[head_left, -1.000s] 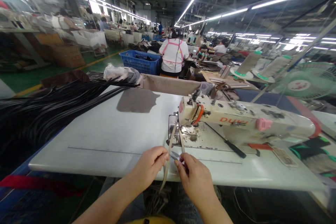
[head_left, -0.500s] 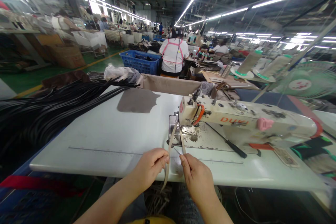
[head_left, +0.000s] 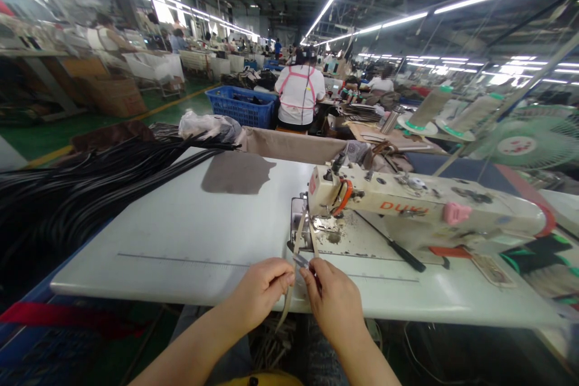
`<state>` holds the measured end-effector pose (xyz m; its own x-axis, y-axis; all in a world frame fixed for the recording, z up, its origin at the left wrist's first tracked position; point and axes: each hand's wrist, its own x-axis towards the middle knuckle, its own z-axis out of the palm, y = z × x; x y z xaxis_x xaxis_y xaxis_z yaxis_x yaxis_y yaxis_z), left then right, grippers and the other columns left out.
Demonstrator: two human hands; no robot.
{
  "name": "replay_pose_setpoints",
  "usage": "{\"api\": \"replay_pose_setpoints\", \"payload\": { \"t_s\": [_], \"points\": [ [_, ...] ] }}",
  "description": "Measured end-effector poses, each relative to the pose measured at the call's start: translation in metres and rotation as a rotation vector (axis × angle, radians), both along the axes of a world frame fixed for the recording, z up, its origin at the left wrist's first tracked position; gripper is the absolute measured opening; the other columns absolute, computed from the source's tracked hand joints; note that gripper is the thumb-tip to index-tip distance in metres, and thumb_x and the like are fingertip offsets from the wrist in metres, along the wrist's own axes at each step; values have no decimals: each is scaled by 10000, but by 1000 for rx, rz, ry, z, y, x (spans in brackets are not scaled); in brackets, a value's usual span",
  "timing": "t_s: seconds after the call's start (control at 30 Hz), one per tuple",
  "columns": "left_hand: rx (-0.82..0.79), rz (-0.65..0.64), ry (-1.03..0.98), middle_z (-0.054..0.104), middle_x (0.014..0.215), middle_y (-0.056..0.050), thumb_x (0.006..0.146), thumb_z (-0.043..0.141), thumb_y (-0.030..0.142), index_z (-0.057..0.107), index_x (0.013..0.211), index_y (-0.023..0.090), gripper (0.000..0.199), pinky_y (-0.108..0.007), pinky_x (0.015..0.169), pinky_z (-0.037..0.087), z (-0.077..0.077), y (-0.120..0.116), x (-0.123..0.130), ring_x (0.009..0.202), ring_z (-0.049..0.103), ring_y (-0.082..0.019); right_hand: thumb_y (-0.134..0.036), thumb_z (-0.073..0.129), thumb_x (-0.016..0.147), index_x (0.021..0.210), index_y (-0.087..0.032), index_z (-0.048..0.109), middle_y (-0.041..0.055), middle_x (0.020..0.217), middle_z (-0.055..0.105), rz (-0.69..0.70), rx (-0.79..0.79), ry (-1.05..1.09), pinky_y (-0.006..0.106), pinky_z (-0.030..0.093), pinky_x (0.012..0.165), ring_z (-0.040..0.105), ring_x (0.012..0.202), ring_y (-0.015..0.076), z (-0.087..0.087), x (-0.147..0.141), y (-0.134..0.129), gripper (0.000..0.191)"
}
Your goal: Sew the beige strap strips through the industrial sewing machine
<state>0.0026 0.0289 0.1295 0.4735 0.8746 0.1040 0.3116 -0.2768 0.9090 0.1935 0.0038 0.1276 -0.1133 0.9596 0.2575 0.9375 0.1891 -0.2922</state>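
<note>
A narrow beige strip (head_left: 299,234) runs from under the needle area of the sewing machine (head_left: 362,196) toward me. My left hand (head_left: 265,289) pinches it near the table's front edge, and its loose end hangs below the fingers. A second length of strip (head_left: 315,242) comes down from the machine to my right hand. My right hand (head_left: 335,295) is closed around a small metal cutter, probably thread snips (head_left: 300,260), whose blades point left across the strip. The snips' grip is hidden inside the fingers; whether those fingers also hold the second length, I cannot tell.
A black-handled screwdriver (head_left: 404,255) lies under the machine arm. Toward the back of the white table (head_left: 181,223) is a flat brown piece (head_left: 239,173). Black strips (head_left: 90,193) are heaped at left. A fan (head_left: 520,142) stands right; a seated person (head_left: 298,93) is ahead.
My right hand has shifted slightly left and turned, bringing the metal blades against or across the strip near my left fingers. My left hand has barely moved and still pinches the strip.
</note>
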Motion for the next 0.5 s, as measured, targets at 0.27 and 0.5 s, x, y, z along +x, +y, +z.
{"api": "replay_pose_setpoints", "payload": {
  "t_s": [0.27, 0.5],
  "points": [
    [-7, 60, 89, 578, 687, 9, 982, 457, 327, 609, 795, 197, 274, -251, 640, 431, -6, 11, -15, 628, 565, -153, -511, 333, 1019, 824, -260, 578, 34, 740, 688, -132, -102, 196, 325, 348, 633, 623, 688, 228, -2, 8, 1, 401],
    [294, 532, 413, 611, 1283, -148, 852, 594, 168, 572, 1251, 178, 399, -503, 1053, 396, -23, 28, -24, 1219, 539, -337, -529, 363, 976, 943, -252, 537, 22, 775, 635, -161, -264, 511, 319, 434, 670, 593, 724, 223, -5, 11, 9, 329]
  ]
}}
